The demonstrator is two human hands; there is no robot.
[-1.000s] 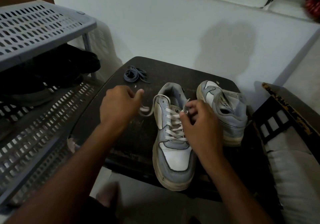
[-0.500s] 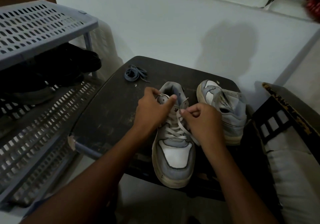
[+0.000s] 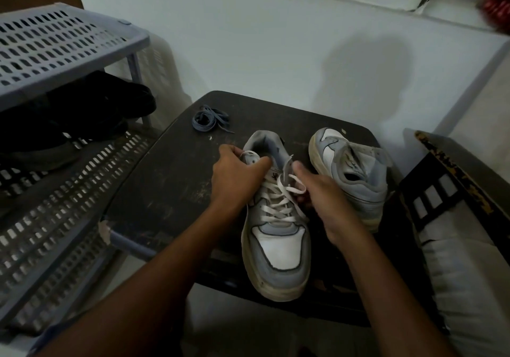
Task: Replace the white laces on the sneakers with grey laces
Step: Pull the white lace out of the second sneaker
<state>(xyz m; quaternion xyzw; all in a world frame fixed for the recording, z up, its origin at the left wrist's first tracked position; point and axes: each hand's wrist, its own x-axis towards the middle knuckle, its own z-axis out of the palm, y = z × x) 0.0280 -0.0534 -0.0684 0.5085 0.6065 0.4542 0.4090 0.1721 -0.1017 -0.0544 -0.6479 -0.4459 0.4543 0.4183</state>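
While left hand (image 3: pixel 234 176) grips sneaker (image 3: pixel 276 218), right hand (image 3: pixel 328 199) pinches white lace (image 3: pixel 278 205).

Both forearms bare, no sleeves, no watch/rings visible; left hand (image 3: pixel 236 174), right hand (image 3: pixel 325 194) ungloved.

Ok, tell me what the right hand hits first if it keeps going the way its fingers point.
Probably the white lace on the near sneaker: the right hand points left and slightly away, at its lacing. Its curled fingertips already seem at the lace; contact is unclear.
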